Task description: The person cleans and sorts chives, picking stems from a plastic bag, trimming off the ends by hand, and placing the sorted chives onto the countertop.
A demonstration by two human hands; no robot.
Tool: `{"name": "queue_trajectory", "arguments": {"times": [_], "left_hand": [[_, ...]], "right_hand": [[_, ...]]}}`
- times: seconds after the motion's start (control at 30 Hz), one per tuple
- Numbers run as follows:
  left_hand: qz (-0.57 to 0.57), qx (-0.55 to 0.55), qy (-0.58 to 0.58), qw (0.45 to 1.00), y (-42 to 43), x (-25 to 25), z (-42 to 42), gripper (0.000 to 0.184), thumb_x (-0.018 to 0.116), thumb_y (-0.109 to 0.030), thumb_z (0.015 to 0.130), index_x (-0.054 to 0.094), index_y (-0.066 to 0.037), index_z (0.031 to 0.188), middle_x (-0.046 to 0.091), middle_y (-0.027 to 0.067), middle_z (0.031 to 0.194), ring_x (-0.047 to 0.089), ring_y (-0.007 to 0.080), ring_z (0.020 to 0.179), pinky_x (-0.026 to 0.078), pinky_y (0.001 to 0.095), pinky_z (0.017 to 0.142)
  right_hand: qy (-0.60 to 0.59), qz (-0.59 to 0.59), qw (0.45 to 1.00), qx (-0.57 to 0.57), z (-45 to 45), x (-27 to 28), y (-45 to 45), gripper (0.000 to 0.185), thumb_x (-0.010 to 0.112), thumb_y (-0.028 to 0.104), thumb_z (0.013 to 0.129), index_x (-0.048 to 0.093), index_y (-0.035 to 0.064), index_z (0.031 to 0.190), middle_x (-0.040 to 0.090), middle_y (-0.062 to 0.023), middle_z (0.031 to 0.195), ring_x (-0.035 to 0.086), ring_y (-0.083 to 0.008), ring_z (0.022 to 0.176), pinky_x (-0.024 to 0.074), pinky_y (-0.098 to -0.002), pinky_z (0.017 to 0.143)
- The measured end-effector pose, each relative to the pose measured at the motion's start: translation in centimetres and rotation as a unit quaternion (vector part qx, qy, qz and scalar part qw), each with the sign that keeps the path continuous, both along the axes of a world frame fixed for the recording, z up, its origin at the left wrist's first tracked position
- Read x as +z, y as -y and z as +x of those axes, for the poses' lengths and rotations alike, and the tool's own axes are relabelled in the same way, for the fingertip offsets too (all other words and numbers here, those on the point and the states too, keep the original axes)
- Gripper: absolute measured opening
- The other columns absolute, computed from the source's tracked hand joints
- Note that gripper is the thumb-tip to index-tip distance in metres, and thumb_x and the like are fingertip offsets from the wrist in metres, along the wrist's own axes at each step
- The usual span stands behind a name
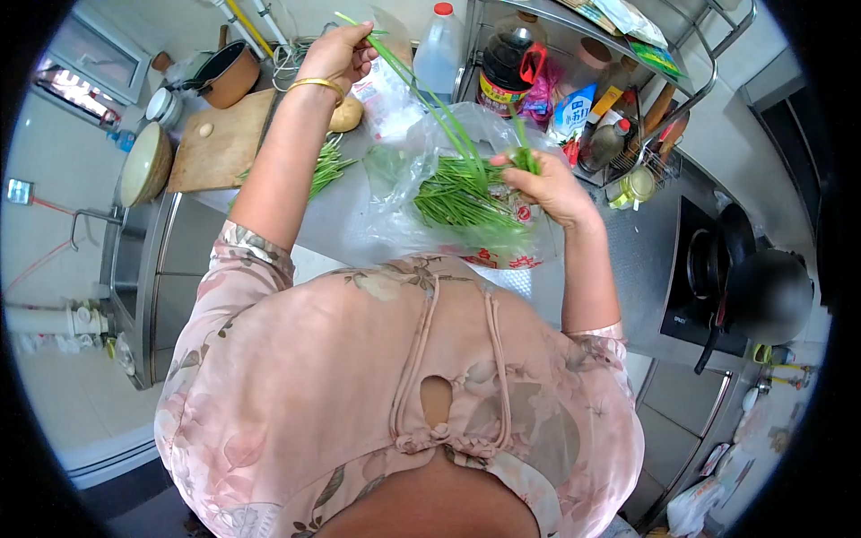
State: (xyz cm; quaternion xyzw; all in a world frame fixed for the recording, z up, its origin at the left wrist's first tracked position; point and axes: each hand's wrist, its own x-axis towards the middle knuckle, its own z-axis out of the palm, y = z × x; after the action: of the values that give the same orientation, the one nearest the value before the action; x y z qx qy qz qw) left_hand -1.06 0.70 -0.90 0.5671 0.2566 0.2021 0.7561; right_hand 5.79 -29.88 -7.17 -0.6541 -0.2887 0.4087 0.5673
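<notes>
Step in hand looks like sorting green stalks. Left hand (pixel 337 65) pinches long stalks (pixel 432 106) near far end, stretched slantwise toward right hand (pixel 553 188), which is curled around short green bunch (pixel 524 160). Next move seems to call for light grip, clean separation. Main pile (pixel 459 195) lies on plastic bag (pixel 395 206) on tabletop (pixel 348 220): thin, bright green, roughly aligned. Smaller pile (pixel 328 169) left of bag.

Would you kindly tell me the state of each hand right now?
Left hand: closed, pinching long, thin green stalks.
Right hand: closed, holding a small bunch of green stems.
</notes>
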Motion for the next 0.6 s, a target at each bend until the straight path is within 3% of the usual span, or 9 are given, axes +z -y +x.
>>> {"name": "queue_trajectory", "arguments": {"times": [0.03, 0.17, 0.37, 0.47, 0.6], "left_hand": [[-0.001, 0.002, 0.002, 1.000, -0.1, -0.2, 0.0, 0.013, 0.056, -0.020, 0.083, 0.053, -0.009, 0.077, 0.054, -0.0011, 0.064, 0.052, 0.0062, 0.055, 0.039, 0.0190, 0.048], [-0.001, 0.001, -0.003, 1.000, -1.0, -0.5, -0.1, 0.016, 0.060, -0.023, 0.081, 0.054, -0.009, 0.077, 0.052, -0.0007, 0.065, 0.051, 0.0087, 0.056, 0.041, 0.0222, 0.049], [-0.008, 0.025, -0.007, 1.000, -1.1, -0.7, -0.6, 0.016, 0.060, -0.023, 0.081, 0.052, -0.009, 0.076, 0.051, -0.0007, 0.065, 0.051, 0.0089, 0.056, 0.041, 0.0227, 0.049], [-0.008, 0.024, -0.009, 1.000, -1.4, -0.8, -0.7, 0.016, 0.059, -0.022, 0.082, 0.052, -0.009, 0.075, 0.051, -0.0011, 0.065, 0.051, 0.0083, 0.056, 0.040, 0.0219, 0.049], [-0.006, 0.033, -0.005, 0.999, -1.6, -0.9, -0.9, 0.015, 0.056, -0.020, 0.083, 0.051, -0.009, 0.075, 0.052, -0.0012, 0.064, 0.053, 0.0071, 0.055, 0.040, 0.0200, 0.047]], "right_hand": [[0.026, -0.013, 0.999, 0.015, -0.2, -0.5, -0.6, 0.022, 0.060, 0.018, 0.079, 0.059, 0.0057, 0.097, 0.046, 0.0074, 0.069, 0.033, -0.0014, 0.051, 0.0262, -0.0170, 0.045], [-0.052, -0.009, 0.998, 0.031, -1.1, -0.1, -2.1, 0.018, 0.063, 0.018, 0.079, 0.059, 0.0051, 0.090, 0.049, 0.0078, 0.069, 0.036, -0.0007, 0.052, 0.0272, -0.0174, 0.045], [0.092, -0.013, 0.994, 0.063, -1.9, -0.9, -3.9, 0.015, 0.063, 0.015, 0.078, 0.059, 0.0066, 0.090, 0.051, 0.0067, 0.070, 0.042, -0.0016, 0.057, 0.0327, -0.0174, 0.049], [0.012, -0.007, 0.999, 0.053, -2.3, -0.4, -4.6, 0.011, 0.061, 0.016, 0.079, 0.059, 0.0054, 0.083, 0.055, 0.0034, 0.073, 0.048, -0.0044, 0.064, 0.0397, -0.0223, 0.057], [-0.049, -0.009, 0.998, 0.030, -2.2, -0.9, -5.0, 0.009, 0.060, 0.013, 0.079, 0.057, 0.0051, 0.084, 0.053, 0.0046, 0.071, 0.047, -0.0044, 0.063, 0.0388, -0.0226, 0.055]]}}
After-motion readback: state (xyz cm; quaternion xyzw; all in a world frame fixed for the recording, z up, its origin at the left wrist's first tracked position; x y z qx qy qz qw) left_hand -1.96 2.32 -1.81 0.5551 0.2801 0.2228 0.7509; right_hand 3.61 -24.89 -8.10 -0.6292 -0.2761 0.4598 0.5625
